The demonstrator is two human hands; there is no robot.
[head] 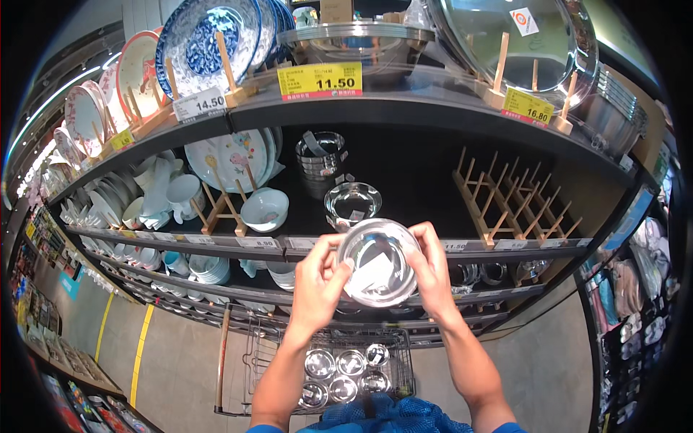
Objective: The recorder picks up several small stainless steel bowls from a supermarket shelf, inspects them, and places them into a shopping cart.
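Between my two hands is a shiny stainless steel bowl (379,263), its mouth towards me and a white label inside it. My left hand (322,276) grips the rim on the left, and my right hand (431,270) grips it on the right. Just beyond, on the middle shelf, sits a single steel bowl (353,203), partly covered by the held one. Behind that rises a stack of steel bowls (319,157). Below my hands, a wire shopping cart (403,346) holds several steel bowls (351,362) laid out in rows.
Wooden plate racks (509,200) stand on the right of the middle shelf (390,246). A white bowl (265,210) and ceramic cups (185,197) are at left. Above, the upper shelf's edge (411,116) juts out, carrying blue-patterned plates (208,40) and steel trays (514,43).
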